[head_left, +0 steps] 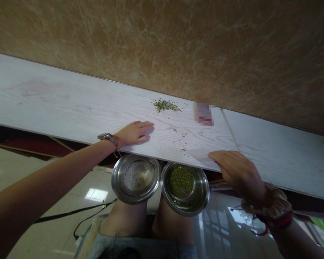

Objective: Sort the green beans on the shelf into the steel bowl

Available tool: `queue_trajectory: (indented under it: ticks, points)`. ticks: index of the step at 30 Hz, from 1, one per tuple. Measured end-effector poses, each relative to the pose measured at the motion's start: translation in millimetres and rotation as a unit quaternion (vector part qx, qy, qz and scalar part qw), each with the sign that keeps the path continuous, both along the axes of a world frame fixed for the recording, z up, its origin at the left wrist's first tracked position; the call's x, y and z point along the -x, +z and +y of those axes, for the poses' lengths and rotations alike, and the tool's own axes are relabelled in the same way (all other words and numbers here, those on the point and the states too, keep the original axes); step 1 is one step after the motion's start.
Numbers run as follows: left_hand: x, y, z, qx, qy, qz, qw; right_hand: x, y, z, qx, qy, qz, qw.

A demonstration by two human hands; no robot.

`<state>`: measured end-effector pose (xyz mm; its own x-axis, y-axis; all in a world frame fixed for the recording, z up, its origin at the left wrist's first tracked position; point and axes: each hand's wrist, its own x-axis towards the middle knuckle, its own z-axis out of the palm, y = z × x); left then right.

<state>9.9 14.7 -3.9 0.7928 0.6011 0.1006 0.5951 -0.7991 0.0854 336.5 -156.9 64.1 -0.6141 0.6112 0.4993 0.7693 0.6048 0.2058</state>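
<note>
My left hand (136, 133) lies flat on the white wood-grain ledge (78, 104), fingers stretched to the right, holding nothing. Just past its fingertips is a loose heap of small green beans (166, 105), with a thin scatter of single beans trailing toward the ledge's near edge. At that edge my right hand (236, 167) has its fingers pressed together, pointing left. A pale, see-through patch extends from its fingertips; I cannot make out what it is. Below, two steel bowls rest on my thighs: the left bowl (115, 185) has white grains (137, 174), the right bowl (205, 194) green beans (181, 181).
A brown marbled wall (162, 46) rises behind the ledge. A pixelated flat object (203, 113) lies against it, right of the bean heap. A seam crosses the ledge further right. Black cables (78, 212) run over the tiled floor (54, 183) at lower left.
</note>
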Motion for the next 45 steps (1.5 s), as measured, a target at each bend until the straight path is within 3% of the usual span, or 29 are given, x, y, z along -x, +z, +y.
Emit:
queue_trajectory:
  ticks: [23,40,45]
  points:
    - [0,-0.3,0,-0.007,0.0,0.005,1.0,-7,-9.6,12,-0.055,-0.024,-0.009,0.998]
    - [0,-1.7,2,-0.007,-0.004,0.005,1.0,-2,-3.6,7,-0.022,-0.015,-0.001,1.0]
    - [-1,-0.1,0,-0.008,0.0,0.007,1.0,0,-5.0,17,-0.035,-0.019,0.018,0.999]
